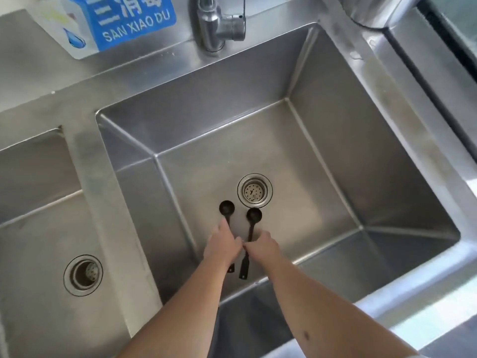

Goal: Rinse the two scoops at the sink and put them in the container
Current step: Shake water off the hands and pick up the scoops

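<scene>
Two black long-handled scoops lie side by side on the floor of the steel sink, bowls pointing away from me, just below the drain. My left hand is on the handle of the left scoop. My right hand is closed around the handle of the right scoop. Both handle ends stick out under my wrists. No water runs from the faucet. No container is in view.
A second basin with its own drain lies to the left across a steel divider. A blue and white sign stands behind it. A steel ledge runs along the right and front of the sink.
</scene>
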Available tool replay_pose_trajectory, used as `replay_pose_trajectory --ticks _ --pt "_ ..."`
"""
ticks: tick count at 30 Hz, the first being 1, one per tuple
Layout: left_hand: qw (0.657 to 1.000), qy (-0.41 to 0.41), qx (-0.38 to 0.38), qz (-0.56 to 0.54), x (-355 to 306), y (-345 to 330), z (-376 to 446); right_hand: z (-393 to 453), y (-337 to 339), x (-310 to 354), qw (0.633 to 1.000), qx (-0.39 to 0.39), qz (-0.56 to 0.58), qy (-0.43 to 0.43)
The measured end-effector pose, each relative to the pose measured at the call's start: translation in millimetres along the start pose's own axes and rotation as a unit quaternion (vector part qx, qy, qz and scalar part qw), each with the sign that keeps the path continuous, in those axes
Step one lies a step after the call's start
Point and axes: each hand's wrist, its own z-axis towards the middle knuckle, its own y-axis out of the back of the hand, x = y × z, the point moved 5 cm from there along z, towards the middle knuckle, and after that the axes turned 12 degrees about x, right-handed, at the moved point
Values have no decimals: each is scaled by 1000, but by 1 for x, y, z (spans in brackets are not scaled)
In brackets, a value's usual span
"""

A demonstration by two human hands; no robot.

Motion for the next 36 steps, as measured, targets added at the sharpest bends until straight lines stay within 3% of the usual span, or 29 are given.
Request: replay_pose_trajectory --ticks 9,15,20,26,29,33,36 --pt "996 40 -79 -35 11 -5 39 40 -3 -1 997 -72 -15 13" --pt "997 16 -70 -16 13 -8 55 52 -4 -2 996 -82 -30 28" --pt "984 15 -35 -175 9 -4 52 32 9 14 992 -103 28 70" --pt "927 -25 -70 -368 -7 36 -16 -29 24 38 963 -90 204 149" --pt "892 -72 -77 -439 -15 62 -71 -74 33 44 932 -80 285 210" --pt "809 -123 -29 -574 -16 80 -137 -133 36 48 876 0 399 269" --pt "772 -150 4 -618 -12 88 -180 -175 34 51 846 58 451 279"
